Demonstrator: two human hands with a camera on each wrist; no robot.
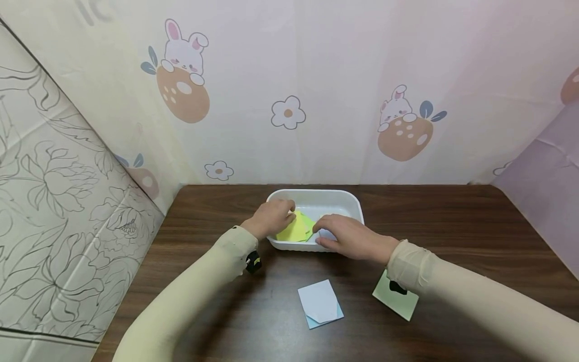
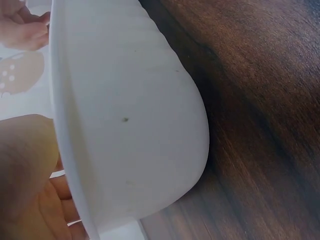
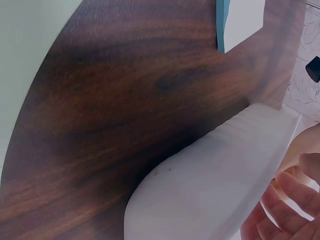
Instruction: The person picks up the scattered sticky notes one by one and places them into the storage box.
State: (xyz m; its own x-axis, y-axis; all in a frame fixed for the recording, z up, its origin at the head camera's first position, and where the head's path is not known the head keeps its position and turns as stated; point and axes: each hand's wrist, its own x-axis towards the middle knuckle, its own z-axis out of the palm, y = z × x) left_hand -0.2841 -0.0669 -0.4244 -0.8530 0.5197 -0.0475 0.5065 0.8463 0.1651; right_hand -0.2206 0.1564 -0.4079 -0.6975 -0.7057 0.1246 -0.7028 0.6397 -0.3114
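A white plastic tray (image 1: 316, 246) stands at the back of the table, holding yellow and green paper squares (image 1: 295, 230) towards its left. My left hand (image 1: 273, 217) reaches over the left rim, fingers bent loosely above the yellow paper. In the left wrist view the tray wall (image 2: 135, 100) hides part of that hand's fingers (image 2: 47, 210). My right hand (image 1: 346, 235) comes over the front right rim, thumb and fingers apart and curved down into the tray. Its fingers (image 3: 285, 210) show relaxed beyond the rim in the right wrist view, with no paper between them.
In front of the tray lies a white and light-blue pad of paper squares (image 1: 320, 303). A pale green pad (image 1: 395, 299) sits under my right forearm, partly covered. A printed cloth wall (image 1: 289, 60) rises right behind the dark wooden table (image 1: 217, 211).
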